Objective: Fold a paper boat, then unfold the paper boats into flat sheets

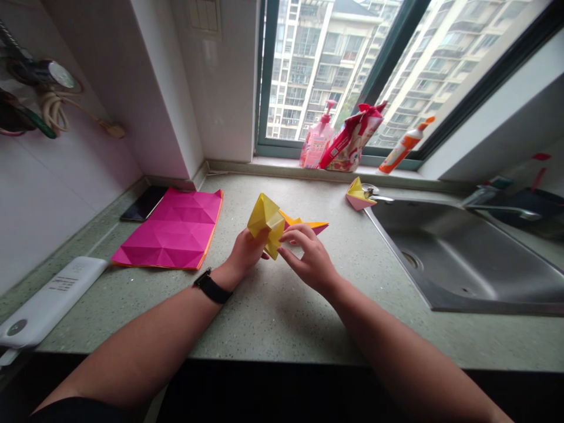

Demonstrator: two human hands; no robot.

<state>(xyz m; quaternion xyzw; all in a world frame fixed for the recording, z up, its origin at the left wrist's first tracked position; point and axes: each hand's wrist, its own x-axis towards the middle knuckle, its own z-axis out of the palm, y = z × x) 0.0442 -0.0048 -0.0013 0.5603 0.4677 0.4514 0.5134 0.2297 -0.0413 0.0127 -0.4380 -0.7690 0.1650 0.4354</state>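
Note:
A folded piece of yellow origami paper [265, 216] is up off the counter in front of me. My left hand [248, 249] grips its lower left part, thumb on the near face. At its right edge, my right hand [311, 258] has thumb and fingertips against the paper's lower corner, pinching or just touching it. Behind my right fingers lies another folded paper, orange and magenta [316, 225], partly hidden. To the left, creased magenta sheets [176, 229] with orange edges lie on the counter. A yellow and pink folded paper piece [360, 197] stands beside the sink corner.
The steel sink [467, 252] is sunk into the counter [282, 317] at right, with a faucet [489, 194] behind. A dark phone [143, 204] and a white power strip-like device [53, 299] lie at left. A pump bottle [316, 144], red bag [352, 141] and orange-white bottle [403, 150] line the windowsill.

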